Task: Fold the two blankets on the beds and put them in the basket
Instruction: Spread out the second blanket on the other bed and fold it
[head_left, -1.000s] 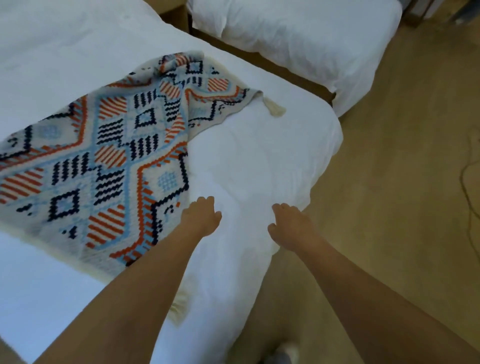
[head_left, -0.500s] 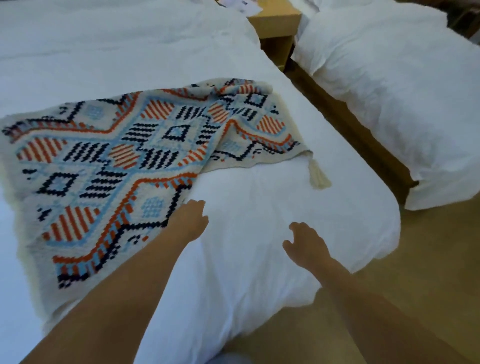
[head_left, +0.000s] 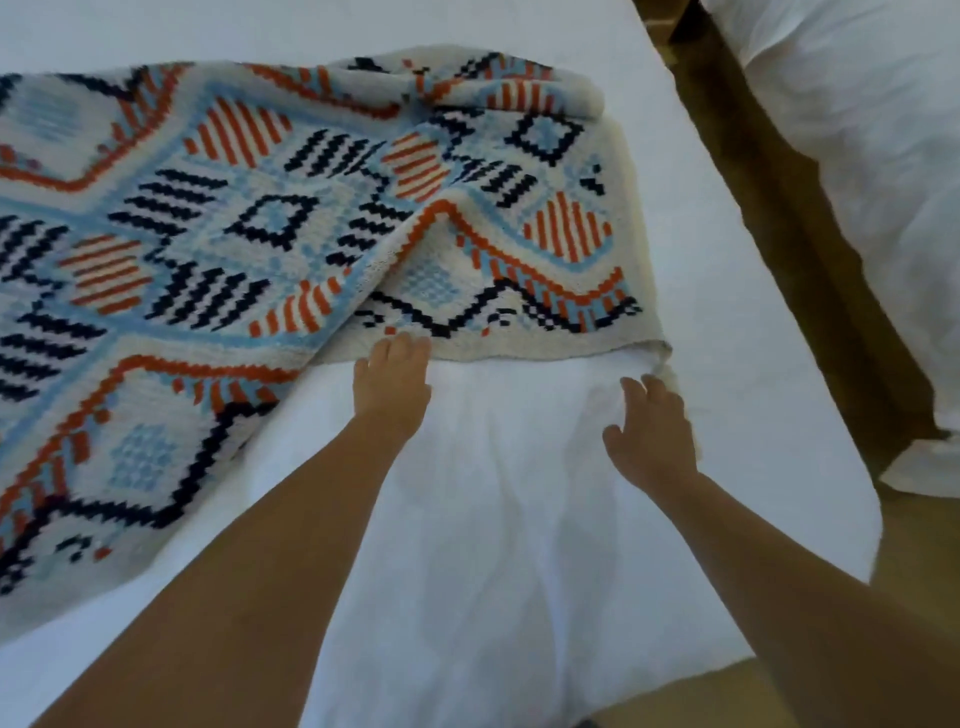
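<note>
A woven blanket (head_left: 270, 223) with cream, orange, light blue and navy geometric patterns lies spread and partly rumpled across the white bed (head_left: 493, 519). My left hand (head_left: 392, 382) reaches its fingertips to the blanket's near hem, fingers apart, holding nothing. My right hand (head_left: 649, 431) hovers with spread fingers just below the blanket's right corner and its cream tassel (head_left: 662, 366), not gripping it. The basket and a second blanket are out of view.
A second white bed (head_left: 857, 156) stands to the right, across a narrow gap with a dark wooden frame (head_left: 769, 208). Wooden floor (head_left: 914, 551) shows at the lower right, past the bed's corner.
The view has closed in on the blanket. Both hands have reached forward: the left now touches the near hem, the right has come up to the tasselled corner.
</note>
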